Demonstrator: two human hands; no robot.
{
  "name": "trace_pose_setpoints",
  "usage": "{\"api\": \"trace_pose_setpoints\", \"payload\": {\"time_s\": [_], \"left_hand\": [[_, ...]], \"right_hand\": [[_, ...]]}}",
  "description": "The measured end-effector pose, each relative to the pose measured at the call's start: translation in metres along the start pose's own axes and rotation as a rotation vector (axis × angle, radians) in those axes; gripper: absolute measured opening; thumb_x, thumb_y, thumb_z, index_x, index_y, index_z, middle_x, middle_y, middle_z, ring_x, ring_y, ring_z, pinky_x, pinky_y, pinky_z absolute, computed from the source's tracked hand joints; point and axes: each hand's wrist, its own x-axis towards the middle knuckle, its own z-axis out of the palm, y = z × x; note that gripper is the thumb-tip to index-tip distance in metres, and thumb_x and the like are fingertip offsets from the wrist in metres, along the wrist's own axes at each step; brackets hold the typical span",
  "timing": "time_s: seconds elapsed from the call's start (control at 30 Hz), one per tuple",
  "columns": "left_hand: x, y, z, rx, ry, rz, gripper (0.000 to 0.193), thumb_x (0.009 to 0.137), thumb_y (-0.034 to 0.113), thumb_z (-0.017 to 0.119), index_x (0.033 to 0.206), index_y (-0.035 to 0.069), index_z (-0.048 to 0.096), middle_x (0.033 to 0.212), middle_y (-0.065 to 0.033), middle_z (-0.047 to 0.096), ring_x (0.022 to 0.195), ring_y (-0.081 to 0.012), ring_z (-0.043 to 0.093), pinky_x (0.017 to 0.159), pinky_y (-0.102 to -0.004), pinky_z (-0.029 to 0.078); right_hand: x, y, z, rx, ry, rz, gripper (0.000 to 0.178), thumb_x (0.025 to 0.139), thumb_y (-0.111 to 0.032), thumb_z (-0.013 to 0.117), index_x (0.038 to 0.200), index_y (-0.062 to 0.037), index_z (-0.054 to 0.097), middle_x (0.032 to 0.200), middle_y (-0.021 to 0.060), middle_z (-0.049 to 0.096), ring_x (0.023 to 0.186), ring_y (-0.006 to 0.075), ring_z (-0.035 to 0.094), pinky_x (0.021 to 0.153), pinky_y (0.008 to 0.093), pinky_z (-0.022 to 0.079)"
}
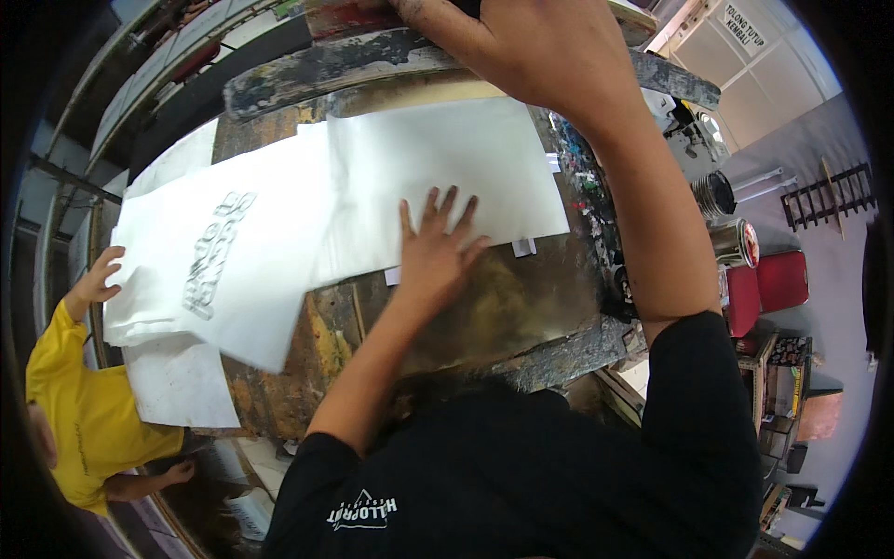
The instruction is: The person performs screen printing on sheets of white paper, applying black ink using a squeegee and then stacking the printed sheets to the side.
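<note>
Left hand (438, 253) spreads over white sheet (447, 144); right hand (510, 39) (cropped, can't tell its grip) hides stained bar (312, 80); co-worker (98, 410) nearby.

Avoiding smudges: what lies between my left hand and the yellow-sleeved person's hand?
Head view: part of a blank white sheet, then the dark-printed white sheet.

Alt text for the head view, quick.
Left hand spread over a blank white sheet on a stained worktable; right hand partly cropped at the top edge. At left, a person in yellow has one hand at a printed white sheet.
</note>
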Motion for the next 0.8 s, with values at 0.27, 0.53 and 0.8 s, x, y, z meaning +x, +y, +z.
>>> {"api": "trace_pose_setpoints", "payload": {"time_s": [0.27, 0.53, 0.8], "left_hand": [[-0.011, 0.004, 0.072, 0.042, -0.014, -0.037, 0.065, 0.107, 0.053, 0.053, 0.161, 0.018, 0.051, 0.172, -0.0163, 0.037, 0.158, -0.0473, 0.03, 0.121, -0.0814, 0.013], [-0.003, 0.018, 0.072, 0.096, -0.074, -0.088, 0.07, 0.106, 0.056, 0.055, 0.164, 0.017, 0.047, 0.174, -0.0183, 0.034, 0.161, -0.0474, 0.027, 0.123, -0.08, 0.01], [-0.031, -0.012, -0.097, -1.22, 0.411, -0.506, 0.109, 0.078, 0.015, 0.098, 0.165, -0.003, 0.034, 0.137, -0.0184, 0.067, 0.116, -0.0281, 0.072, 0.1, -0.0393, 0.059]], "right_hand": [[0.001, 0.0, 0.009, 0.018, -0.006, 0.063, 0.053, 0.101, -0.048, 0.052, 0.07, -0.0068, 0.065, 0.062, 0.0074, 0.06, 0.056, 0.0189, 0.054, 0.065, 0.038, 0.05], [0.0, 0.019, 0.008, 0.045, 0.03, -0.052, 0.053, 0.104, -0.049, 0.052, 0.075, -0.0062, 0.066, 0.06, 0.0036, 0.054, 0.055, 0.019, 0.045, 0.066, 0.0385, 0.048], [-0.094, 0.01, 0.057, -0.04, 0.08, -0.18, 0.049, 0.091, -0.048, 0.074, 0.115, -0.0049, 0.068, 0.095, 0.0125, 0.07, 0.092, 0.0307, 0.069, 0.088, 0.0466, 0.046]]}}
